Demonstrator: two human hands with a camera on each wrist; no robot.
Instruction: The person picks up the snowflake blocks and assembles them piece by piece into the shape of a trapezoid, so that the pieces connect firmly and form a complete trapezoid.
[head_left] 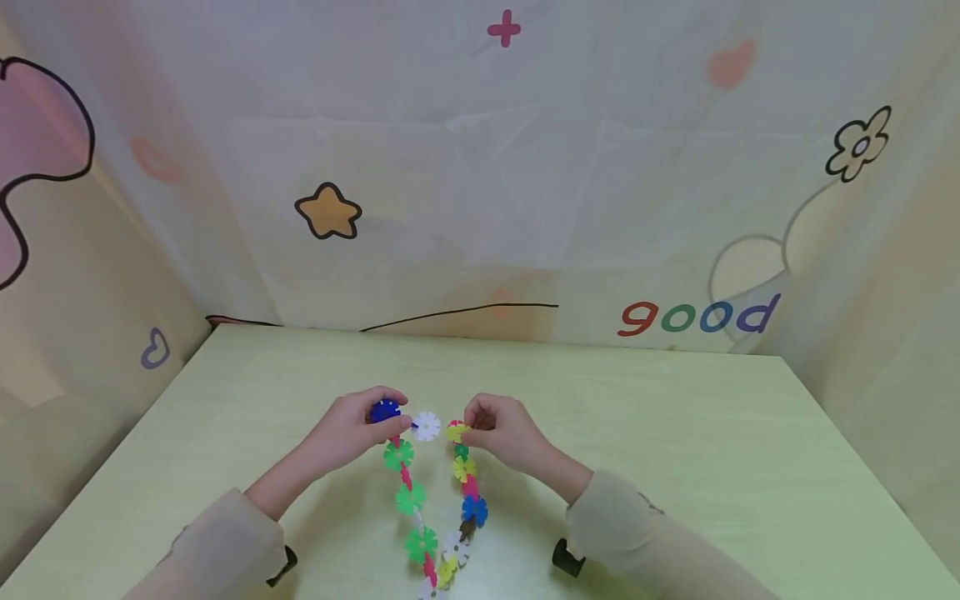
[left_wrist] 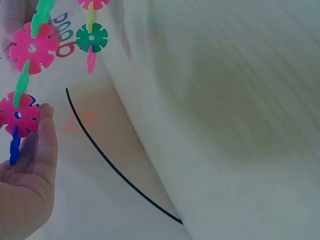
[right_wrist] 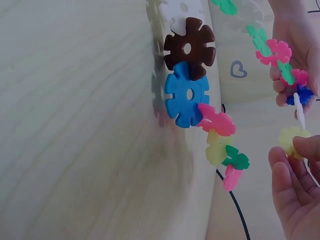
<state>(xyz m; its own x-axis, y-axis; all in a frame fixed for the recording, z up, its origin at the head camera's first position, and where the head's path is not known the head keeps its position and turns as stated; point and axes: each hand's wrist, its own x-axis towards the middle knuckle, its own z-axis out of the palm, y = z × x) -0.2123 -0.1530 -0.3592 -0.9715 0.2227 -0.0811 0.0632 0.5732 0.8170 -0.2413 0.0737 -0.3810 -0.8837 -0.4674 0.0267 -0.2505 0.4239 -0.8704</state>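
Note:
A chain of colourful notched plastic discs hangs in a loop between the hands. My left hand (head_left: 360,429) grips a dark blue disc (head_left: 385,410) at one end, below a pink disc (left_wrist: 20,114) in the left wrist view. A white disc (head_left: 426,426) sticks out from the blue one toward the right. My right hand (head_left: 506,429) pinches a yellow disc (right_wrist: 290,140) between thumb and fingers. In the right wrist view that disc is close to the white disc's edge; I cannot tell whether they touch. The chain's other end, a pink disc (right_wrist: 231,177), shows apart from the right fingers.
Below the hands, the chain's lower part, with green discs (head_left: 410,498), a blue disc (head_left: 474,510) and a brown disc (right_wrist: 190,47), runs toward the near side of the pale table (head_left: 675,467). A printed cloth (head_left: 450,208) stands behind the table.

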